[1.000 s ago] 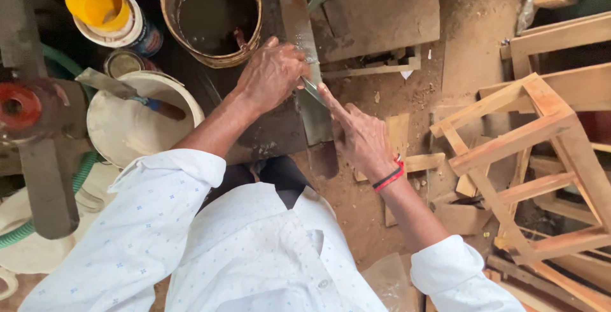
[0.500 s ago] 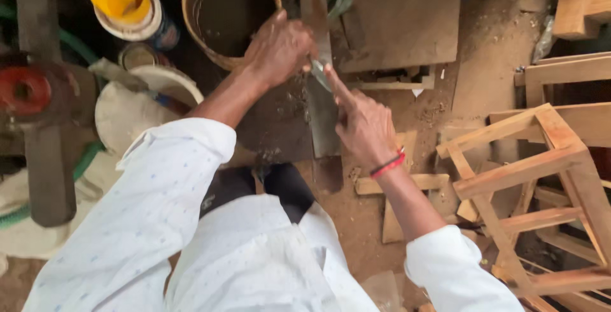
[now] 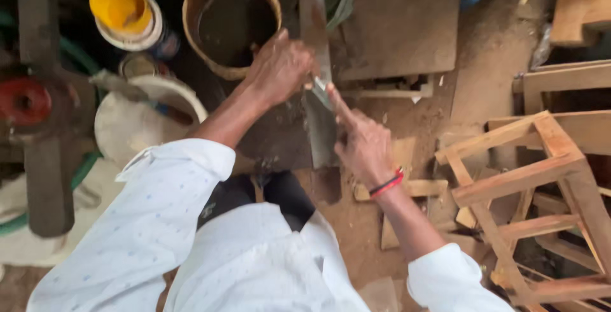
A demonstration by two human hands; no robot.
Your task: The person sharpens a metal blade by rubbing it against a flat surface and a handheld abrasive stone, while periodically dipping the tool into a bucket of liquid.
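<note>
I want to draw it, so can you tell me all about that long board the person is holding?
The board is a long, narrow plank of dull grey-brown wood, worn and dusty. It stands nearly upright from the sawdusty floor toward the camera. The left hand grips its edge partway up; the right hand presses lower down, one finger stretched along it. A round bucket sits beside it.

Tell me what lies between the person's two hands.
In the head view, a narrow upright wooden board runs between the left hand and the right hand; both touch it.
</note>
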